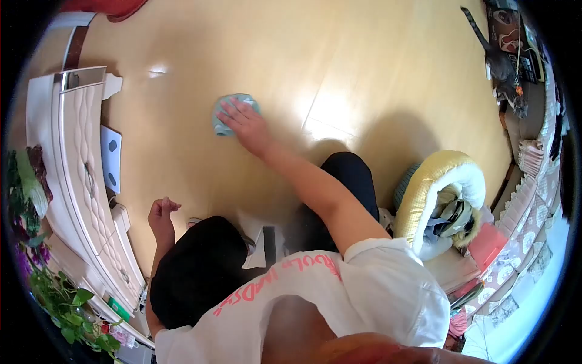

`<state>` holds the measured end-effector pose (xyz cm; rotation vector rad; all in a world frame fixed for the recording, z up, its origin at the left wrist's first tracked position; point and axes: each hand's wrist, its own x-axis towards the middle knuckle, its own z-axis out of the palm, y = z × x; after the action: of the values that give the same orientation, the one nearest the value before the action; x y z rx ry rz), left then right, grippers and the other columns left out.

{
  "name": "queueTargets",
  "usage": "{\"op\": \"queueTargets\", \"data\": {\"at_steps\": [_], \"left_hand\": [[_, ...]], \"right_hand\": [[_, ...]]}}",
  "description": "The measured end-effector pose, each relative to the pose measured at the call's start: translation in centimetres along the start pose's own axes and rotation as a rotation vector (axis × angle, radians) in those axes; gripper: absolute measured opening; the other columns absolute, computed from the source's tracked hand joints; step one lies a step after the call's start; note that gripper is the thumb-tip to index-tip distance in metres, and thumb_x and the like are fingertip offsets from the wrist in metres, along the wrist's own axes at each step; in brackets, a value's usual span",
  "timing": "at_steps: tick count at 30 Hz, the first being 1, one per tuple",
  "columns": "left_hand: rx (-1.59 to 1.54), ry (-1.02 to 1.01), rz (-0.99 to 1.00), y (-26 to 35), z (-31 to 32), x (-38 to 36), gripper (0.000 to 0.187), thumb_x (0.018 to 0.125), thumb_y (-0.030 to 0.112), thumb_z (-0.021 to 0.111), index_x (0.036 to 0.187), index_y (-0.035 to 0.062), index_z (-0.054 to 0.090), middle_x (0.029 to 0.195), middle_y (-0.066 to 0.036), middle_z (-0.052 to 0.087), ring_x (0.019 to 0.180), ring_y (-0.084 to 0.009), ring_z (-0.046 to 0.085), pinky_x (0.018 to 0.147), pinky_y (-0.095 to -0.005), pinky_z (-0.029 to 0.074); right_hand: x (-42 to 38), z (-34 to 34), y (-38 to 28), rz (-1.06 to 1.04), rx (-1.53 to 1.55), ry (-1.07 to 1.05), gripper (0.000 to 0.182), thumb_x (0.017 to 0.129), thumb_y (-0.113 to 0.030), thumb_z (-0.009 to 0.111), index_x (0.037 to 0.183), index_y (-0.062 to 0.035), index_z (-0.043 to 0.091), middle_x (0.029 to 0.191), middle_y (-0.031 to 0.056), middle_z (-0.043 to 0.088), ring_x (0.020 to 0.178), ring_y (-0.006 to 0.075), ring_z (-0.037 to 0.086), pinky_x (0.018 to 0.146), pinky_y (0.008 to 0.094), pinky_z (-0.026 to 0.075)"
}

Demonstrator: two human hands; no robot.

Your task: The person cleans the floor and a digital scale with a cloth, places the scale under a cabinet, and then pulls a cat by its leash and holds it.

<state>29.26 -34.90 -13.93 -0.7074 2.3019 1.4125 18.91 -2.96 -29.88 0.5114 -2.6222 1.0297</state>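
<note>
My right hand [244, 124] presses down on a folded light green-blue cloth [219, 124] on the floor, its fingers laid over the top. The cloth's edges show around the fingers, while its underside is hidden. My right arm reaches forward and left past my right knee. To the left, my left hand [163, 210] hovers beside my left knee, its fingers curled in and nothing visible in them. Pale wood-look floor [273, 54] lies beneath both hands and reflects light.
A white cabinet [85, 176] lines the left, with a white panel [111, 159] against it and a leafy plant [76, 312] nearby. At right are a gold-and-white padded ring [424, 188], a cat [500, 64] and a frilled sofa cover [527, 212]. A red object [121, 7] stands far left.
</note>
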Motion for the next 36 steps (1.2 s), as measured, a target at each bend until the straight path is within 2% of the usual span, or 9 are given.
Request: {"op": "queueTargets", "data": {"at_steps": [5,6,9,11,15,24,27,29,36], "left_hand": [[0.038,0.028,0.081,-3.3,-1.9,1.4,0.027,0.102,0.022,0.056,0.086,0.0004,0.059,0.080,-0.007,0.065,0.079,-0.0138,0.062,0.078,-0.0297,0.050],[0.059,0.074,0.101,-4.7,-2.5,1.7,0.026,0.102,0.020,0.055,0.087,-0.0003,0.060,0.081,-0.007,0.066,0.079,-0.0134,0.062,0.078,-0.0296,0.050],[-0.234,0.122,0.079,-6.6,-2.9,2.4,0.024,0.103,0.018,0.053,0.091,-0.0017,0.060,0.082,-0.007,0.065,0.079,-0.0139,0.063,0.079,-0.0299,0.052],[-0.231,0.113,0.038,-7.3,-3.0,2.4,0.026,0.103,0.021,0.053,0.090,-0.0006,0.059,0.082,-0.006,0.064,0.080,-0.0142,0.064,0.079,-0.0296,0.052],[-0.207,0.060,0.042,-9.2,-4.5,2.5,0.027,0.103,0.024,0.053,0.088,0.0013,0.058,0.082,-0.005,0.062,0.081,-0.0141,0.063,0.080,-0.0295,0.051],[-0.295,-0.048,0.015,-13.7,-4.8,4.7,0.020,0.103,0.023,0.050,0.103,0.0027,0.054,0.082,-0.001,0.052,0.075,-0.0101,0.051,0.072,-0.0260,0.046],[-0.243,0.006,-0.009,-11.7,-4.8,5.5,0.022,0.100,0.024,0.058,0.100,0.0014,0.061,0.082,-0.003,0.060,0.076,-0.0109,0.057,0.073,-0.0263,0.048],[-0.261,0.003,-0.012,-9.1,-4.8,5.6,0.023,0.097,0.024,0.063,0.098,0.0005,0.065,0.084,-0.004,0.065,0.077,-0.0112,0.060,0.074,-0.0266,0.049],[-0.306,-0.203,0.178,-3.0,-3.7,6.1,0.022,0.091,0.022,0.071,0.095,0.0000,0.068,0.086,-0.005,0.069,0.079,-0.0107,0.063,0.074,-0.0256,0.051]], "right_hand": [[-0.5,-4.3,3.3,0.539,0.024,0.396,0.041,0.087,-0.002,0.052,0.127,-0.0018,0.061,0.119,0.0223,0.065,0.108,0.0314,0.064,0.095,0.0420,0.049],[0.7,-8.3,3.5,1.128,0.013,0.084,0.046,0.087,0.003,0.045,0.131,0.0020,0.057,0.115,0.0217,0.066,0.105,0.0313,0.063,0.092,0.0422,0.049],[-1.8,-12.1,8.0,0.835,-0.222,0.651,0.044,0.088,0.001,0.051,0.131,0.0031,0.056,0.117,0.0205,0.067,0.105,0.0302,0.065,0.092,0.0385,0.050],[-2.8,-11.3,7.4,1.038,-0.273,0.618,0.047,0.088,0.000,0.051,0.135,0.0033,0.053,0.130,0.0190,0.062,0.117,0.0278,0.060,0.101,0.0361,0.045],[-5.2,-2.7,3.4,0.786,-0.074,0.668,0.052,0.088,0.004,0.047,0.140,0.0016,0.047,0.144,0.0180,0.049,0.136,0.0317,0.043,0.116,0.0365,0.031],[-0.6,9.0,-12.7,0.244,0.026,0.104,0.056,0.082,0.012,0.045,0.136,-0.0001,0.054,0.136,0.0193,0.057,0.130,0.0328,0.053,0.109,0.0375,0.040],[-0.1,7.6,-12.1,0.336,0.257,0.201,0.055,0.084,0.012,0.045,0.137,0.0005,0.052,0.135,0.0175,0.059,0.127,0.0281,0.055,0.105,0.0346,0.043],[0.1,4.8,-10.8,0.772,0.627,0.131,0.033,0.094,0.002,0.054,0.126,-0.0016,0.059,0.123,0.0096,0.063,0.107,0.0201,0.062,0.092,0.0317,0.050],[4.5,-4.5,-15.6,1.274,1.500,0.063,0.037,0.097,-0.013,0.058,0.131,-0.0029,0.052,0.123,0.0072,0.063,0.113,0.0214,0.060,0.098,0.0384,0.047]]}}
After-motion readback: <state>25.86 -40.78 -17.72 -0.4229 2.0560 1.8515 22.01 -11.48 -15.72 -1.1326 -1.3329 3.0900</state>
